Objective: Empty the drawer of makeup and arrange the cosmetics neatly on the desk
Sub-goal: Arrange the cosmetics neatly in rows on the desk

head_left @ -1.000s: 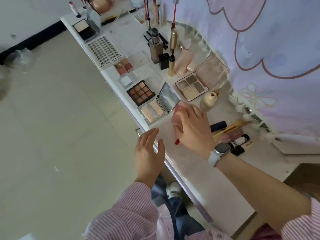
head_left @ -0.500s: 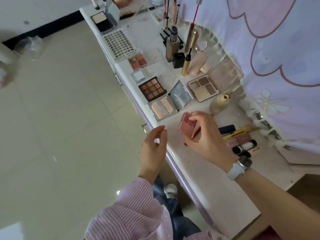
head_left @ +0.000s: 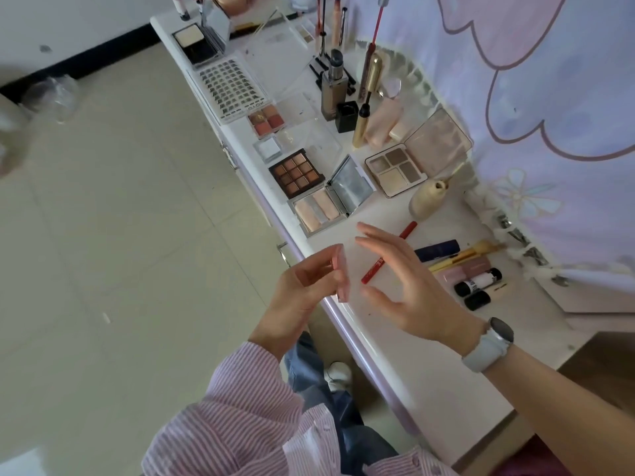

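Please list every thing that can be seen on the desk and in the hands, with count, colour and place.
nine-pan palette: one, brown, middle of the desk, open.
four-pan palette: one, beige and grey, right of it, lid up.
mirrored compact: one, silver, peach pans, near the desk's front edge.
lash tray: one, white, far end.
foundation bottle: one, tan, upright, far middle.
red pencil: one, lying behind the right hand.
pink compact: one, held in the left hand.
left hand: grips the pink compact.
right hand: fingers spread, holds nothing; grey watch on the wrist.

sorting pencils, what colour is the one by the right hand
Red pencil, head view.
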A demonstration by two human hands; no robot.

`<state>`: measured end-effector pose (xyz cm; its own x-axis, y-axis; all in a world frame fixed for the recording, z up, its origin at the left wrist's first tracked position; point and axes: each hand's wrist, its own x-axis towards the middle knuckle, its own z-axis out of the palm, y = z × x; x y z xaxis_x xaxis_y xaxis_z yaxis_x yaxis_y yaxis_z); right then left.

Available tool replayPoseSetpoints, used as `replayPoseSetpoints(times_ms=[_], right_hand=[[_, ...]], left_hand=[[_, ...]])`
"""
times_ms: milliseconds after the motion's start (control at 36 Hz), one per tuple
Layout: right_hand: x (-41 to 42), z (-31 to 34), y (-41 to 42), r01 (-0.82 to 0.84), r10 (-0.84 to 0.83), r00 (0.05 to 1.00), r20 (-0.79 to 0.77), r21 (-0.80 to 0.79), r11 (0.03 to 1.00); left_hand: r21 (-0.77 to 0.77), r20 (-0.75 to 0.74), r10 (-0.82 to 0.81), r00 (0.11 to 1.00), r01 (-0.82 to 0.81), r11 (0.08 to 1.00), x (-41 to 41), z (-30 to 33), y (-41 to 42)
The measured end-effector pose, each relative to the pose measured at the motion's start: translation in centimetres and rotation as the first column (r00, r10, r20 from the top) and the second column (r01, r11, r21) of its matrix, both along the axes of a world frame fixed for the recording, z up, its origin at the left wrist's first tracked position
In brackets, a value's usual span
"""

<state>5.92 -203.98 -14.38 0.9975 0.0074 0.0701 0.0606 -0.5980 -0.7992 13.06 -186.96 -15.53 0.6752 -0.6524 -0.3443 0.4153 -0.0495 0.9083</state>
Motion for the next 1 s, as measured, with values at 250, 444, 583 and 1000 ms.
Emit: replayPoseSetpoints(times_ms=[250,444,583,1000], right_hand=[[1.4,1.8,0.8,0.211,-0.045,0.890,-0.454,0.322,0.923],[1.7,2.1,1.4,0.153,-0.022,0.901,-0.434,0.269,0.951],[1.9,2.0,1.4,0.146,-0.097,0.903,-0.418,0.085,0.986],[4.6,0.4,-1.8,0.416,-0.397,0.862,-0.314,-0.006,0.909]], left_hand=[[0.226,0.669,-0.045,0.742,-0.145,0.963,-1.1,-0.4,0.1],[0.243,0.787,-0.056,0.614,-0.226,0.943,-1.8,-1.0,-0.3],[0.200,0.765,0.012,0.644,-0.255,0.946,-2.1,-1.6,-0.7],[0.377,0.706,0.053,0.706,-0.438,0.816,-1.3,-4.0,-1.7]])
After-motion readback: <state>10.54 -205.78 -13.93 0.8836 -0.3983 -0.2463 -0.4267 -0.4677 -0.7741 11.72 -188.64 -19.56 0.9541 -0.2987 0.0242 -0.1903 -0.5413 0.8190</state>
